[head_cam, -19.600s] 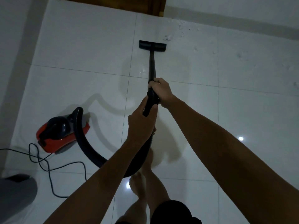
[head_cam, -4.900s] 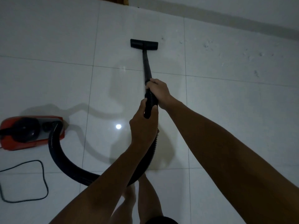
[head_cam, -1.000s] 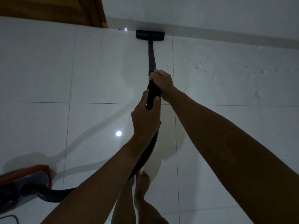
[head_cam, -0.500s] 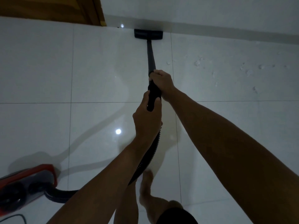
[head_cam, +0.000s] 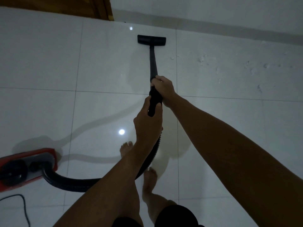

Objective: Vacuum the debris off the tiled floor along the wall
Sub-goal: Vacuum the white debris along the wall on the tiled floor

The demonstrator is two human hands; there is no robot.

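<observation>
Both hands grip the black vacuum wand (head_cam: 153, 63). My right hand (head_cam: 163, 88) is closed around it higher up; my left hand (head_cam: 147, 125) grips the handle end just behind. The flat black floor nozzle (head_cam: 151, 40) rests on the white tiles, a short way off the wall. Small pale debris (head_cam: 203, 58) is scattered on the tiles to the right of the nozzle, along the wall. The ribbed black hose (head_cam: 68, 183) curves from under my left arm to the red canister vacuum (head_cam: 24, 169) at the lower left.
The white wall with its grey base strip (head_cam: 213, 28) runs across the top. A brown wooden door frame (head_cam: 105, 9) stands at the top left. A black power cord (head_cam: 24, 208) lies at the bottom left. My bare feet (head_cam: 150, 179) stand on the tiles below my hands.
The nozzle has been pulled back from the wall's base towards me. The canister and hose show more at the lower left, and my feet have shifted.
</observation>
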